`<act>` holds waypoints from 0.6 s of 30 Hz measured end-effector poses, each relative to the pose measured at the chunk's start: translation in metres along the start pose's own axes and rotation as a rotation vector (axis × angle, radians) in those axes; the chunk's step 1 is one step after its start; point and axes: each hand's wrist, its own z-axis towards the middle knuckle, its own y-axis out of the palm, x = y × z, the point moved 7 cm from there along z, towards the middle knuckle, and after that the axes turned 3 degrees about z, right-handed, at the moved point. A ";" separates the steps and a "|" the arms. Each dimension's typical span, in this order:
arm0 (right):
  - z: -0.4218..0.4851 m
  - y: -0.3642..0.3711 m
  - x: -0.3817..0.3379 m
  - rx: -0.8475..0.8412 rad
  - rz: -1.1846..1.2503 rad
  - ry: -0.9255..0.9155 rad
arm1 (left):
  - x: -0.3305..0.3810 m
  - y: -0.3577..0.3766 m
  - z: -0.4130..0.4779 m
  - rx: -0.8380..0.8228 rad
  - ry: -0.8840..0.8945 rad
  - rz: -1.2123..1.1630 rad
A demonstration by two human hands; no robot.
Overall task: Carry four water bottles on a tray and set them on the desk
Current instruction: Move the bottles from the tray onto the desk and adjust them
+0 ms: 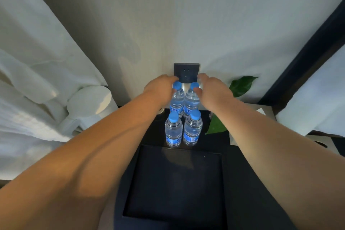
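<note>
Four clear water bottles with blue caps stand in two rows on the dark desk (244, 183), near the wall. My left hand (162, 86) grips the neck of the far-left bottle (177, 101). My right hand (212, 89) is closed around the top of the far-right bottle (191, 101), thumb under its cap. The near-left bottle (173, 132) and near-right bottle (192, 129) stand free in front of them. A dark square tray (130, 173) lies on the desk just before the bottles with nothing on it.
A dark socket plate (186, 70) is on the wall behind the bottles. Green leaves (240, 86) hang at the right, next to a silver box (265, 110). White fabric (28, 80) and a white round object (89, 101) crowd the left side.
</note>
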 end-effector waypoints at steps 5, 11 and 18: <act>0.020 0.010 0.000 -0.093 -0.055 0.019 | 0.010 0.008 0.016 -0.071 0.036 0.126; 0.028 0.013 -0.002 -0.105 -0.121 0.025 | 0.012 0.007 0.023 -0.050 0.022 0.182; 0.027 0.013 -0.002 -0.097 -0.127 0.013 | 0.008 0.010 0.029 -0.018 0.000 0.149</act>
